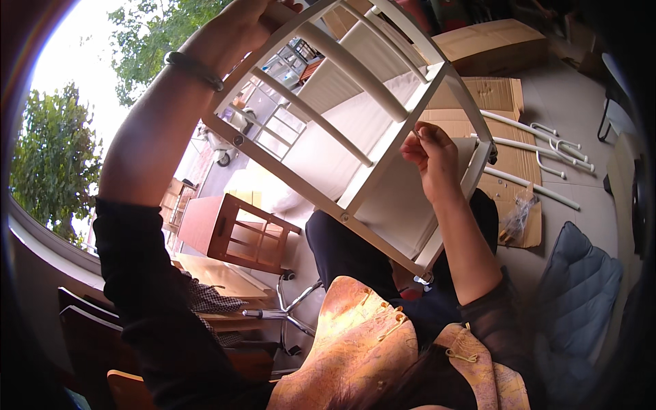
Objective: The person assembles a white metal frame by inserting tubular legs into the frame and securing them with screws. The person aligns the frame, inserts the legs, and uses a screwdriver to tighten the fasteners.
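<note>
A white frame cart [379,154] with round bars and a flat panel is tilted up in front of me, above my knees. Small casters show at its lower corners, one caster [492,154] at the right and another near my lap. My left hand [249,24] is raised to the cart's upper left and closed around its edge; some of its fingers are cut off by the picture's top. Beside the middle crosspiece, my right hand [434,154] has its thumb and fingers pinched together. Whatever small thing they hold cannot be made out.
At the right, white metal rods [533,140] and a clear plastic bag [521,215] lie on flattened cardboard [502,92]. Behind stands a cardboard box [492,48]. A blue-grey quilted pad [577,287] is at lower right. To the left are a brown wooden stool [253,232] and a chrome chair base [294,311].
</note>
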`<action>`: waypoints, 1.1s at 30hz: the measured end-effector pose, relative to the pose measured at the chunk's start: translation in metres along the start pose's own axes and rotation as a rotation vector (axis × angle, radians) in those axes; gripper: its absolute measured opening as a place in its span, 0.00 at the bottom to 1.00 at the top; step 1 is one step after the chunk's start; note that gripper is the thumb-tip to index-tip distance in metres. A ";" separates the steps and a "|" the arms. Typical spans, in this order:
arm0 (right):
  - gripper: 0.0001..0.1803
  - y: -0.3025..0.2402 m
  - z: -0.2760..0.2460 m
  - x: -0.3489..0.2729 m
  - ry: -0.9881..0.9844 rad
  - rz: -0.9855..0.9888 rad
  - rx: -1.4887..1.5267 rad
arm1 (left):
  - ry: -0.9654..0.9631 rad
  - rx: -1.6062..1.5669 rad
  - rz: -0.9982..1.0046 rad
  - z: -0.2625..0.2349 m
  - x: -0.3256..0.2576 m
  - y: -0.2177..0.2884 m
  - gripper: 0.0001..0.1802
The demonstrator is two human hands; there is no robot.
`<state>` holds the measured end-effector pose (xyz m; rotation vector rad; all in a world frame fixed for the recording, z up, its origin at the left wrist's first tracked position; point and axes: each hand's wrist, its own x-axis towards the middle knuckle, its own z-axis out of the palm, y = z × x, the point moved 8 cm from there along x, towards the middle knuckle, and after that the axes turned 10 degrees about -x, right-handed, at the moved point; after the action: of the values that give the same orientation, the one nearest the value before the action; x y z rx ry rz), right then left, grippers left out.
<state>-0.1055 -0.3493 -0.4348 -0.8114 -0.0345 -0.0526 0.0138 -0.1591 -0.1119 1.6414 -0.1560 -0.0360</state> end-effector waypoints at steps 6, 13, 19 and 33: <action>0.13 0.003 0.006 -0.014 -0.042 -0.161 0.044 | -0.365 0.040 -0.113 0.022 -0.023 -0.002 0.16; 0.15 0.000 0.003 -0.020 0.005 -0.144 -0.082 | -0.545 0.011 -0.090 0.033 -0.030 -0.018 0.22; 0.11 0.001 0.005 -0.022 -0.022 0.072 0.215 | -0.507 -0.129 -0.065 0.037 -0.034 -0.023 0.22; 0.14 -0.037 0.002 -0.032 0.157 -0.464 -0.404 | -0.022 0.100 0.252 0.006 -0.030 0.021 0.18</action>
<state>-0.1397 -0.3721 -0.4084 -1.1872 -0.0642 -0.5761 -0.0185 -0.1625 -0.0939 1.7105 -0.3855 0.1474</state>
